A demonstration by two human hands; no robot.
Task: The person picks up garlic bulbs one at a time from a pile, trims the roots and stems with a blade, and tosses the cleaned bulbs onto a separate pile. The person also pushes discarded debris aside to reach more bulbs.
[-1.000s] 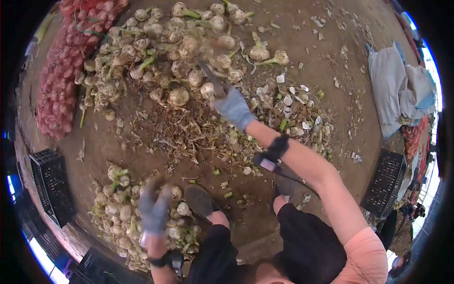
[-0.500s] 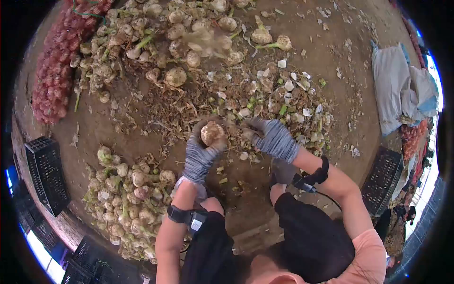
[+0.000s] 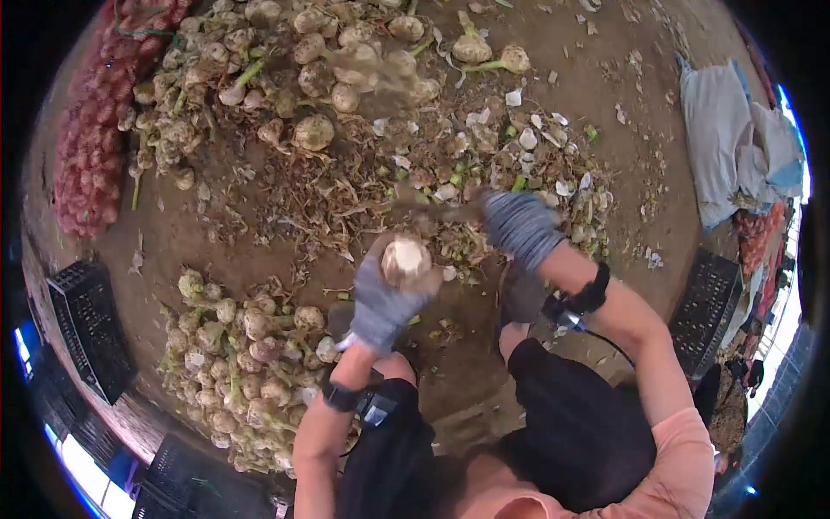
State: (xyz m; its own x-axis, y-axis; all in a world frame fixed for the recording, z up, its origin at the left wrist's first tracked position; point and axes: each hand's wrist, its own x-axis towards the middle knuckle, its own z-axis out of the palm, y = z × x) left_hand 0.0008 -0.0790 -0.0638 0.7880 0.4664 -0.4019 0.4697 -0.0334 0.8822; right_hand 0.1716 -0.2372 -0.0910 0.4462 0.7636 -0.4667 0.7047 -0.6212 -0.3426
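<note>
In my gloved left hand (image 3: 389, 298) is a garlic bulb (image 3: 405, 259) with a pale, bare face turned upward. The fingers wrap round its left and lower sides. To the right and a little higher is my gloved right hand (image 3: 521, 227), apart from the bulb. Its fingers are closed and smeared by motion. A dark, elongated blurred thing (image 3: 432, 208) reaches left from it; its kind cannot be made out. Below left of my hands lies a heap of garlic bulbs (image 3: 251, 363), some with green stems. Dry skins and stem scraps (image 3: 346, 199) cover the ground beyond my hands.
More stemmed garlic (image 3: 337, 65) is piled at the far side. A red mesh sack (image 3: 91, 147) of bulbs lies at far left. Black crates stand left (image 3: 93, 333), lower left (image 3: 186, 480) and right (image 3: 705, 303). A white woven sack (image 3: 722, 138) lies on the right.
My left hand has moved slightly right and down with the garlic bulb, whose pale face now shows. My right hand has moved right and up, away from the bulb.
</note>
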